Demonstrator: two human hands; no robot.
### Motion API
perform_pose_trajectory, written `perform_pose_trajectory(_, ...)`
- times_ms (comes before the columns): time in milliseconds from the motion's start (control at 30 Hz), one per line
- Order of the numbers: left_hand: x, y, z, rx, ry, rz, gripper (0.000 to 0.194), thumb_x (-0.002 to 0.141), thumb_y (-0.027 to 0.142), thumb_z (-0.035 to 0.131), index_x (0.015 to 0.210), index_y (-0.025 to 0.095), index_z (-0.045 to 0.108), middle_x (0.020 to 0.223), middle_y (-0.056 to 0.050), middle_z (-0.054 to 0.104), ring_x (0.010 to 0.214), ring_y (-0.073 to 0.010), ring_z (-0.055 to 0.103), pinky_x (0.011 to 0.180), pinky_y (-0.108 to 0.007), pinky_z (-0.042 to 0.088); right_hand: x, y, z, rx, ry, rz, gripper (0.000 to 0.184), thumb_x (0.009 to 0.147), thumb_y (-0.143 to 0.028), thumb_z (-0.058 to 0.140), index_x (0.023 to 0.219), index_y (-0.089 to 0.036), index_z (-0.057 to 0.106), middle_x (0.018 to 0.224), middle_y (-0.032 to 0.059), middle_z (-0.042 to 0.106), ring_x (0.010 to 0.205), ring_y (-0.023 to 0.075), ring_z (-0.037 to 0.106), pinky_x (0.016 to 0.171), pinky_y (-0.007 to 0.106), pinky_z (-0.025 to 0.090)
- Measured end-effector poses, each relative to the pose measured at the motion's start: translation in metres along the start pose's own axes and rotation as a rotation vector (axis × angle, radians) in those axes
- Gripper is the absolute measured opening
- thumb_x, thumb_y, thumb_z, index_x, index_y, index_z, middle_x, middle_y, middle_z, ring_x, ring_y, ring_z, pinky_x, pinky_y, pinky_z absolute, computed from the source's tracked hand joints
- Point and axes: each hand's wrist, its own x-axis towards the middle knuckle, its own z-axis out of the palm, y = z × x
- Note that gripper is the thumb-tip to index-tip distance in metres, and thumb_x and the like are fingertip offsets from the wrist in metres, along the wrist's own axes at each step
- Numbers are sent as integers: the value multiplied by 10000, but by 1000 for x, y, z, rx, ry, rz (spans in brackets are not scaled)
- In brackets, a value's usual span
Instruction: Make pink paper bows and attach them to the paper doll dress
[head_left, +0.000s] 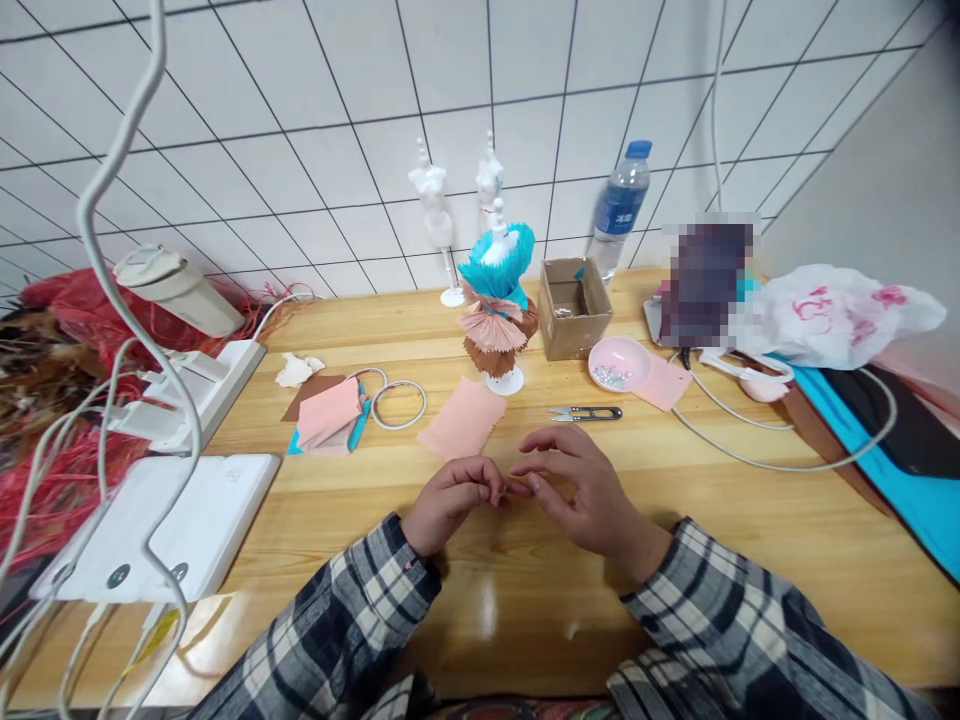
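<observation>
The left hand (pixel 459 497) is holding its fingertips together, on what I cannot tell, the right hand (pixel 581 492) is facing it, fingers parted, and the sheet (pixel 465 416), snips (pixel 597 413) and ruffled form (pixel 491 325) are sitting just beyond, apparently for easy reach.

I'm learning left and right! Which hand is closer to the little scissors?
Right. In this picture, the right hand is just below the little scissors; the left hand is farther, down-left.

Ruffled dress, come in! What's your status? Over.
Left hand, right hand: fingertips close together, anything pinched too small to tell. Ruffled dress upright, untouched. Pink sheet, snips just beyond the hands.
</observation>
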Motion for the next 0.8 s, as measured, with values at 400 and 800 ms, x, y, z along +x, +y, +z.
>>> perform_pose_trajectory(400, 1, -5, -4, 228, 1, 20, 169, 742, 295, 633, 693, 133, 630, 678, -30, 583, 720, -181, 518, 729, -296, 357, -1, -3, 1, -49, -66, 46, 82, 770, -229, 704, 830, -285, 714, 1359, 17, 485, 1228, 254, 448, 1055, 471, 329)
perform_pose_trajectory(800, 2, -2, 2, 19, 111, 23, 59, 733, 184, 601, 692, 142, 612, 928, -128, 736, 982, -251, 630, 829, -325, 412, 0, 7, 8, 461, 146, 374, 120, 902, -316, 531, 850, -212, 561, 1229, 92, 579, 1086, 207, 572, 912, 392, 490)
